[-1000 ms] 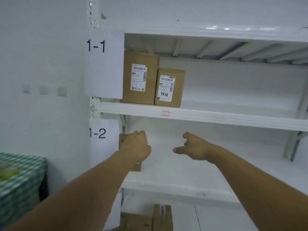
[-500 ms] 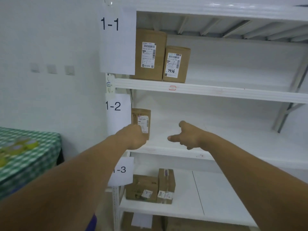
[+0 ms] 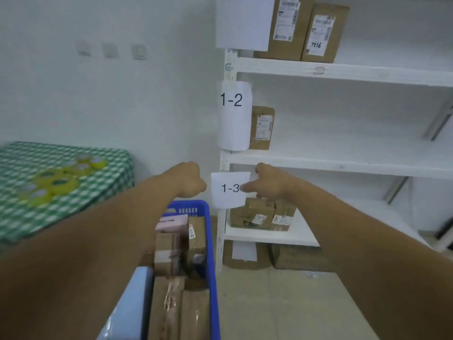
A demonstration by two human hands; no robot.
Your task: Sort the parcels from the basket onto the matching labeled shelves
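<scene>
Your parcels (image 3: 171, 244) sit packed in the blue basket (image 3: 212, 253) at the lower middle, beside your left forearm. They are mostly brown taped cartons, with one pink-topped packet (image 3: 171, 221) at the far end. They overlap too much for a sure count.

Your left hand (image 3: 187, 179) hangs over the basket's far rim, its fingers folded under into a fist and holding nothing. Your right hand (image 3: 270, 185) is near it, in front of the rack. Its fingers curl loosely downward, apart from the thumb, and grip nothing. The thumb shows in front of the edge of the paper sheet reading "1-3" (image 3: 226, 190).

Above that, a second sheet reads "1-2" (image 3: 231, 100), and one upright carton (image 3: 261, 127) stands on that shelf (image 3: 343, 163). The top shelf (image 3: 367, 73) holds two cartons; the right-hand one (image 3: 323, 33) has "7436" handwritten on its label. Two more cartons (image 3: 255, 214) stand on the 1-3 shelf, and two (image 3: 294, 258) are on the floor beneath it.

To your left, a green checked tabletop (image 3: 103, 168) bears yellow tape rolls (image 3: 58, 185).
</scene>
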